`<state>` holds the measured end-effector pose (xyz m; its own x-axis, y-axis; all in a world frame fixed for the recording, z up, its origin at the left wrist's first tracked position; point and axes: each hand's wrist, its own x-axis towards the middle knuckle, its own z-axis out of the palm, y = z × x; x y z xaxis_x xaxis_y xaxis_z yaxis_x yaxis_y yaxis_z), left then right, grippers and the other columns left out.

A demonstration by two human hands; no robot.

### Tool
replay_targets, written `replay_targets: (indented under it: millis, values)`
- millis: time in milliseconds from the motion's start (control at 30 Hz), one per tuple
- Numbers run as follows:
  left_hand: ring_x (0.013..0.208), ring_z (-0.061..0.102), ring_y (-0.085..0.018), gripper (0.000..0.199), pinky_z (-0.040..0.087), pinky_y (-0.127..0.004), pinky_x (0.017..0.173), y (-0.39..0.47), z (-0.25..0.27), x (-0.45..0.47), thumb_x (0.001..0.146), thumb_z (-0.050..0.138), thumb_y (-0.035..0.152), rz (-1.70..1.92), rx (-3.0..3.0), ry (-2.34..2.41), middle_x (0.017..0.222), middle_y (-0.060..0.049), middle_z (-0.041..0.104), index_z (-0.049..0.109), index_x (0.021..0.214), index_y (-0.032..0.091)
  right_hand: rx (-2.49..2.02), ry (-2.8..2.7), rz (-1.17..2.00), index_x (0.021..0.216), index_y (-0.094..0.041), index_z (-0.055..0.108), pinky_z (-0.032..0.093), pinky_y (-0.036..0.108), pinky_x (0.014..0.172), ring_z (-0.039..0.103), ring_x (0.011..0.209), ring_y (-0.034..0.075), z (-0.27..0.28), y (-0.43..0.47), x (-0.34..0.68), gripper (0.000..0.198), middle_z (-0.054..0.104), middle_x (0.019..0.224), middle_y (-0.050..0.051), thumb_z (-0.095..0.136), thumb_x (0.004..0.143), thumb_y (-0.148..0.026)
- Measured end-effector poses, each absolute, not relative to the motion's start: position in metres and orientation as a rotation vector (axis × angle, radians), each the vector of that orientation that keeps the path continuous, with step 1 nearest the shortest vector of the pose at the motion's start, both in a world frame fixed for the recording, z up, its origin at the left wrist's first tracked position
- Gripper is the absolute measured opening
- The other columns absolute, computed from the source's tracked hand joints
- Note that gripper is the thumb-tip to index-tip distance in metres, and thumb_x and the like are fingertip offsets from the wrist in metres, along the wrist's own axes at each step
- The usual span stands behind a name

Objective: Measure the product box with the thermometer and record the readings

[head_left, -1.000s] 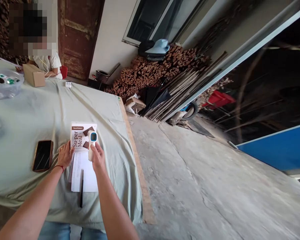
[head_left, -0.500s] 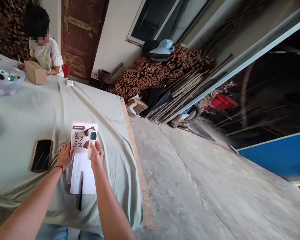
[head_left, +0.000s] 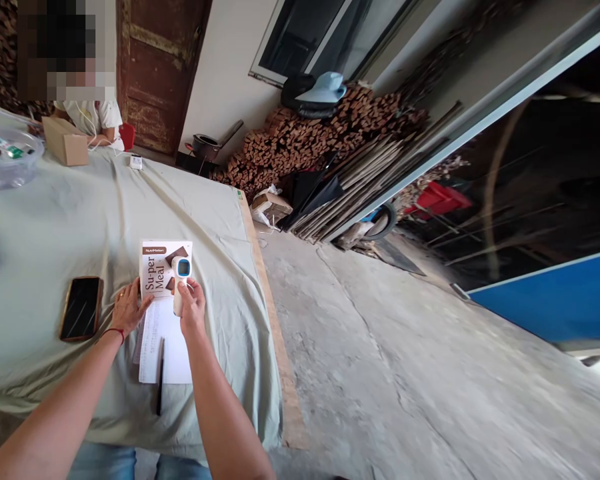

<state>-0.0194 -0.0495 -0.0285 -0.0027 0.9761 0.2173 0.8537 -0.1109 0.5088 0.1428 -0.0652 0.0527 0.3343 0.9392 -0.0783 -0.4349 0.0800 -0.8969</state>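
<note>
Wrapped around the handle of a white infrared thermometer (head_left: 178,299) is my right hand (head_left: 194,308). The thermometer's blue-framed screen faces me, above a white and brown Su-per Meal pack (head_left: 153,257). My left hand (head_left: 127,308) lies at the pack's lower left corner, thumb and fingers apart, touching its edge. Below the pack, partly covered by it, is a white sheet of paper with writing (head_left: 177,360). A black pen (head_left: 161,380) rests on the paper, its end past the lower edge. To the left of my left hand lies a phone (head_left: 81,308) with a dark screen.
A pale green cloth (head_left: 205,220) covers the table, whose wooden edge (head_left: 265,293) shows at right. Across it sits a person (head_left: 93,120) by a cardboard box (head_left: 66,141) and a clear plastic tub (head_left: 10,177). A small white box (head_left: 135,162) stands near the far edge.
The view has shifted slightly, moving everything a little left and up in the picture. My left thumb has spread a little from its fingers. The thermometer stays in my right hand over the pack.
</note>
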Motion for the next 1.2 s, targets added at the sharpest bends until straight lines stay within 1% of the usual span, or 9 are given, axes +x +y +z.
replay_targets:
  millis: [133, 300, 433, 633, 800, 900, 1033, 1133, 1200]
  values:
    - [0.129, 0.057, -0.035, 0.064, 0.042, -0.052, 0.109, -0.049, -0.029, -0.02, 0.1, 0.041, 0.053, 0.798, 2.06, 1.893, 0.139, -0.02, 0.061, 0.039, 0.15, 0.012, -1.003, -0.647, 1.115, 0.094, -0.022, 0.055, 0.047, 0.029, 0.064, 0.062, 0.066, 0.015, 0.054, -0.07, 0.144, 0.053, 0.069, 0.076, -0.001, 0.082, 0.063, -0.056]
    - [0.129, 0.057, -0.036, 0.064, 0.042, -0.053, 0.11, -0.047, -0.03, -0.02, 0.1, 0.04, 0.049, 0.79, 2.089, 1.886, 0.138, -0.021, 0.061, 0.038, 0.15, 0.01, -0.951, -0.65, 1.141, 0.102, -0.022, 0.056, 0.049, 0.029, 0.066, 0.064, 0.07, 0.015, 0.06, -0.081, 0.146, 0.054, 0.072, 0.084, 0.001, 0.081, 0.066, -0.052]
    - [0.13, 0.056, -0.035, 0.063, 0.04, -0.053, 0.112, -0.048, -0.026, -0.019, 0.098, 0.043, 0.046, 0.769, 2.073, 1.876, 0.138, -0.02, 0.062, 0.039, 0.149, 0.01, -0.928, -0.652, 1.192, 0.101, -0.022, 0.057, 0.049, 0.027, 0.064, 0.064, 0.069, 0.015, 0.068, -0.091, 0.15, 0.049, 0.072, 0.084, 0.001, 0.081, 0.068, -0.051]
    - [0.134, 0.052, -0.035, 0.063, 0.037, -0.052, 0.115, -0.048, -0.016, -0.018, 0.095, 0.045, 0.047, 0.716, 2.095, 1.856, 0.143, -0.02, 0.059, 0.042, 0.147, 0.011, -0.941, -0.694, 1.261, 0.099, -0.023, 0.06, 0.048, 0.026, 0.058, 0.063, 0.068, 0.015, 0.08, -0.112, 0.164, 0.045, 0.076, 0.096, 0.005, 0.079, 0.071, -0.052]
    - [0.133, 0.053, -0.037, 0.064, 0.038, -0.052, 0.114, -0.049, -0.008, -0.014, 0.093, 0.048, 0.05, 0.673, 2.114, 1.884, 0.141, -0.02, 0.06, 0.045, 0.144, 0.012, -1.024, -0.769, 1.247, 0.102, -0.023, 0.06, 0.049, 0.027, 0.06, 0.063, 0.069, 0.015, 0.064, -0.136, 0.182, 0.043, 0.075, 0.1, 0.006, 0.074, 0.076, -0.054]
    - [0.134, 0.053, -0.037, 0.065, 0.037, -0.053, 0.115, -0.046, -0.003, -0.011, 0.091, 0.05, 0.05, 0.652, 2.102, 1.874, 0.141, -0.02, 0.059, 0.045, 0.144, 0.013, -1.223, -0.933, 1.104, 0.104, -0.021, 0.061, 0.05, 0.029, 0.065, 0.064, 0.073, 0.017, 0.037, -0.15, 0.196, 0.043, 0.074, 0.094, 0.006, 0.07, 0.078, -0.054]
    - [0.139, 0.048, -0.036, 0.072, 0.035, -0.052, 0.118, -0.047, -0.002, -0.012, 0.086, 0.059, 0.043, 0.636, 2.079, 1.799, 0.146, -0.021, 0.054, 0.039, 0.147, 0.01, -1.621, -1.322, 0.721, 0.103, -0.022, 0.066, 0.05, 0.035, 0.078, 0.063, 0.083, 0.021, -0.003, -0.167, 0.218, 0.034, 0.072, 0.096, 0.006, 0.071, 0.078, -0.044]
    - [0.139, 0.048, -0.037, 0.073, 0.037, -0.054, 0.117, -0.063, -0.006, -0.019, 0.084, 0.063, 0.039, 0.633, 2.04, 1.789, 0.146, -0.023, 0.053, 0.039, 0.146, 0.008, -1.715, -1.573, 0.396, 0.103, -0.023, 0.07, 0.047, 0.04, 0.088, 0.06, 0.101, 0.027, -0.021, -0.178, 0.229, 0.023, 0.071, 0.109, 0.01, 0.068, 0.084, -0.036]
    - [0.137, 0.049, -0.036, 0.065, 0.041, -0.054, 0.114, -0.082, -0.009, -0.025, 0.085, 0.063, 0.038, 0.621, 2.074, 1.727, 0.146, -0.019, 0.054, 0.045, 0.142, 0.013, -1.685, -1.714, 0.221, 0.108, -0.024, 0.072, 0.046, 0.042, 0.09, 0.056, 0.109, 0.029, -0.024, -0.183, 0.228, 0.021, 0.067, 0.118, 0.013, 0.065, 0.089, -0.031]
